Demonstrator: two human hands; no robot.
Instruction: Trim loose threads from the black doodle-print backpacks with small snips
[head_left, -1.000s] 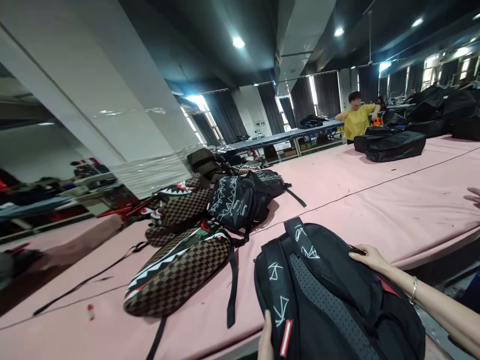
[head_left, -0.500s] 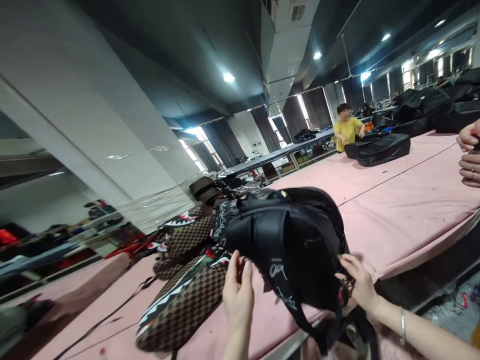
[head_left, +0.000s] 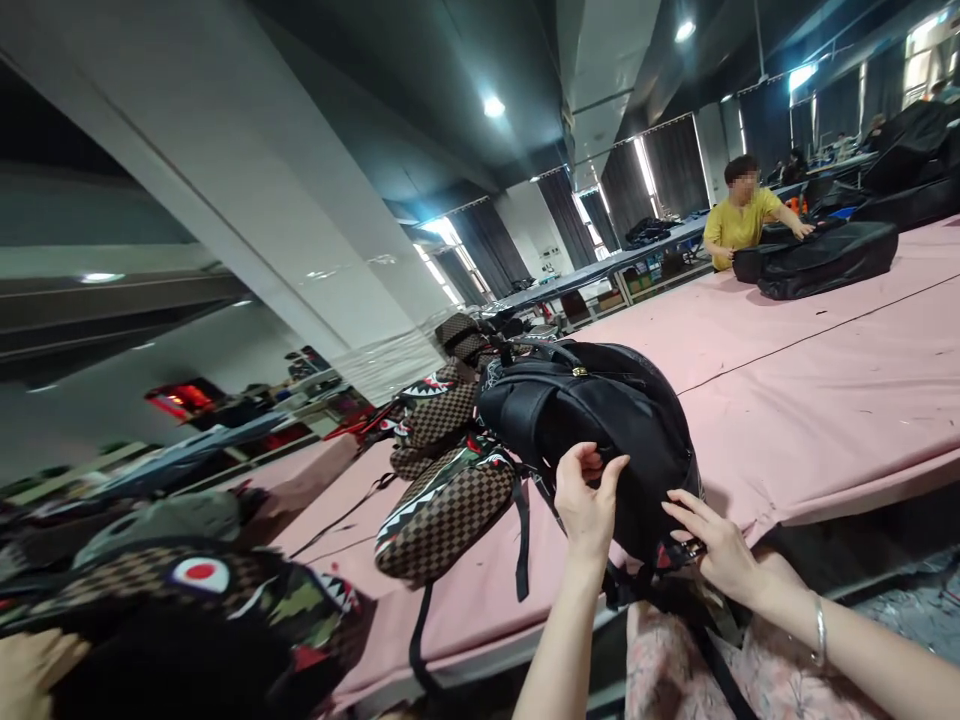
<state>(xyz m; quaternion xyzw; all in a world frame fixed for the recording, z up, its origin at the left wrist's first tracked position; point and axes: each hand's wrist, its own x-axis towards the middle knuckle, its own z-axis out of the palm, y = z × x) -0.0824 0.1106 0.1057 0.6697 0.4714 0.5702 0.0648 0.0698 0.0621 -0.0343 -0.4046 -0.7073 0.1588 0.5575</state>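
Note:
A black backpack [head_left: 645, 440] stands on the pink-covered table, its rounded panel towards me and a gold zip pull at its top. My left hand [head_left: 589, 505] is raised just before that panel, thumb and curled fingers apart; I see nothing between them. At the backpack's lower right side is my right hand [head_left: 716, 550], its forefingers stretched towards the panel. Under its fingers it holds a small dark metal tool [head_left: 691, 547], partly hidden, its kind unclear. Black straps hang below the bag.
Brown checkered backpacks [head_left: 450, 520] with shark-mouth prints lie left of the black one. At lower left, another person's hand [head_left: 41, 660] holds a checkered bag [head_left: 150, 590]. Across the pink table [head_left: 795, 400], a person in yellow [head_left: 742, 220] handles black bags [head_left: 832, 260].
The view has swung left. My left hand has moved from the backpack's left side to before its panel. A checkered bag with another person's hand has come into view at lower left.

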